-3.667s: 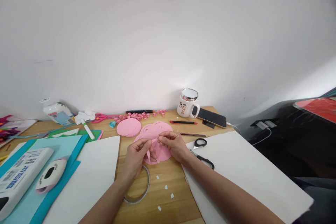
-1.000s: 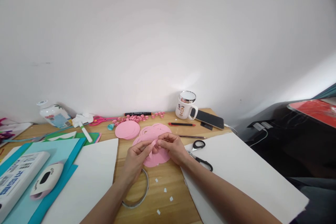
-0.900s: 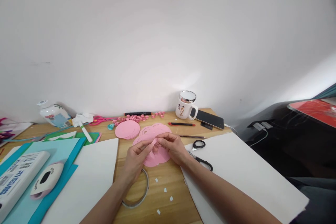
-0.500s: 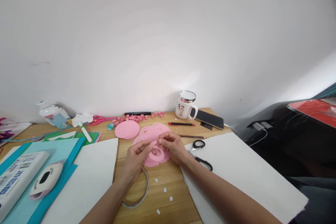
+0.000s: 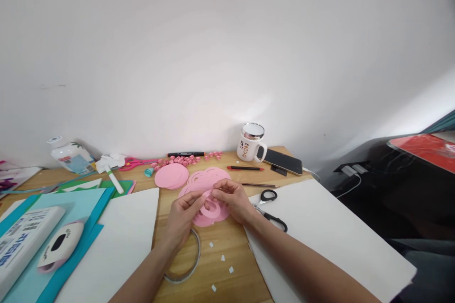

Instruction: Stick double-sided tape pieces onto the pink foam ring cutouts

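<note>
My left hand (image 5: 180, 218) and my right hand (image 5: 234, 200) meet over the middle of the desk, fingertips pinched on a pink paper strip (image 5: 208, 194). Part of the strip is hidden behind the fingers. Under the hands lies a pile of pink paper spirals (image 5: 208, 176), with curved cut bands. A stack of pink paper circles (image 5: 171, 176) sits just left of the pile. Small rolled pink paper pieces (image 5: 185, 160) are scattered behind it. By my left wrist a roll of tape (image 5: 197, 251) lies flat, partly covered by the forearm.
Black-handled scissors (image 5: 272, 215) lie on white board (image 5: 330, 232) at right. Behind are a white mug (image 5: 250, 147), a phone (image 5: 282, 161) and pencils (image 5: 246, 168). Coloured paper (image 5: 81, 203) and a white bottle (image 5: 71, 155) occupy the left. White scraps (image 5: 222, 258) dot the desk front.
Both hands stay almost in place, still pinching the pink strip, with only slight finger movement. The whole view has shifted very slightly.
</note>
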`<action>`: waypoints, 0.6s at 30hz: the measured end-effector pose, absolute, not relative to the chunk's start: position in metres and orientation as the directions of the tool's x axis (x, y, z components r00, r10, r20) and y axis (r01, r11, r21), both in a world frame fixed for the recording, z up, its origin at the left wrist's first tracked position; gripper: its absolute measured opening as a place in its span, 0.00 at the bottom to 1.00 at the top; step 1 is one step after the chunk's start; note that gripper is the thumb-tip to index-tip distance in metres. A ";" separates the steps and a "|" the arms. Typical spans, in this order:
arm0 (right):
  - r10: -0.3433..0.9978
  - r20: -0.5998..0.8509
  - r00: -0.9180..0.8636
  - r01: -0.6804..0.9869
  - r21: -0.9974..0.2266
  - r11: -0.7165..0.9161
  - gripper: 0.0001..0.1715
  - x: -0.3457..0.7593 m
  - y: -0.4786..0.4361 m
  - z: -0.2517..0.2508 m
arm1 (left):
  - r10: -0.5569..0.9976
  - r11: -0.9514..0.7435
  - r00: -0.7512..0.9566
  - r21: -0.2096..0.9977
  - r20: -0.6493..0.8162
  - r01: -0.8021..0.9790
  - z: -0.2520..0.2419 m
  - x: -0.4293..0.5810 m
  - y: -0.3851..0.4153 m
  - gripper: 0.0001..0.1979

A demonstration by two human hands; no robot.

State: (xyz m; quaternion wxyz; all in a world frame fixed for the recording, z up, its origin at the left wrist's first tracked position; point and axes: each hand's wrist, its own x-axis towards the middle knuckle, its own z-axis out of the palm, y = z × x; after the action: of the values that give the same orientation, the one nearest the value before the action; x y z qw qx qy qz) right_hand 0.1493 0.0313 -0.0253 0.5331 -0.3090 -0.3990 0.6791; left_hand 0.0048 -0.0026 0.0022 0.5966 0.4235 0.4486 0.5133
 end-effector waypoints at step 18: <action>0.971 0.028 -0.238 -0.429 -0.900 -0.079 0.09 0.147 0.029 -0.021 | 0.994 0.089 0.076 0.973 -0.074 -0.211 0.004 0.005 -0.003 0.08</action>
State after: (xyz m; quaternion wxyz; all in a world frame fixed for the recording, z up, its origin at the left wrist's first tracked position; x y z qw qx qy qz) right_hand 0.1470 0.0291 -0.0210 0.5288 -0.3184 -0.4253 0.6620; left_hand 0.0050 -0.0029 0.0043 0.5878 0.4389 0.4460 0.5129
